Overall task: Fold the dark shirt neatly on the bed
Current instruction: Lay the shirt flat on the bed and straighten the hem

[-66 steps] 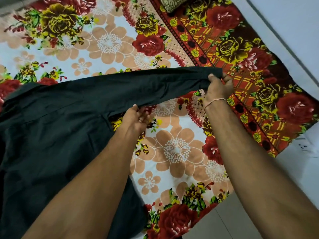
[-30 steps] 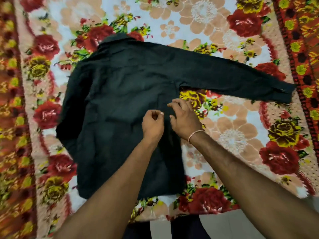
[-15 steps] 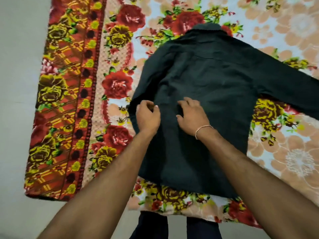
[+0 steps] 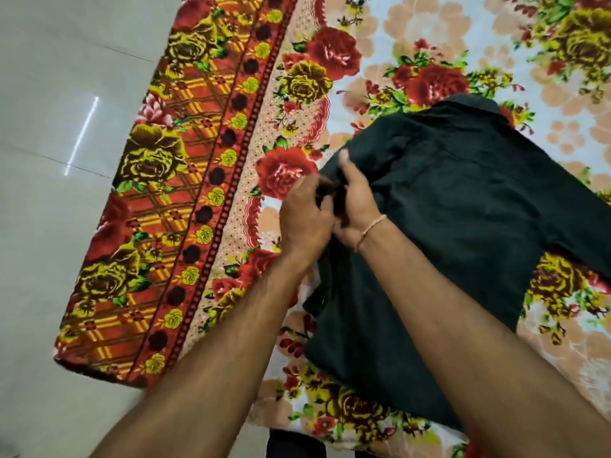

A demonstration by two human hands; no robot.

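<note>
Dark, near-black cotton shirt lying back-up on the bed with the flower-printed blanket, collar pointing away, one long sleeve stretched off toward the right edge of the head view. Left hand and right hand pressed close together at the shirt's left side, where the other sleeve appears tucked or bunched. Fingers of the left hand curled shut around a dark fold of cloth; right-hand fingers partly closed on the same bunch, one finger lifted straight. Thin pale bracelet on the right wrist.

Judged from the lie of things: early in the job, body spread, no fold laid across the back yet. Step in hand looks like freeing or gathering the left sleeve. Next move likely calls for drawing that sleeve out flat or laying it over the back, keeping the side seam straight and the hem from creeping.

Edges and room: bed corner near at lower left, red-and-yellow patterned border running beside the hands, pale tiled floor beyond it. Little blanket left of the shirt before the border; cloth pulled hard that way could hang over the edge. Plenty of open blanket above the collar and to the right. Hem close to the near edge of the bed, so scant space to pull toward the body.
</note>
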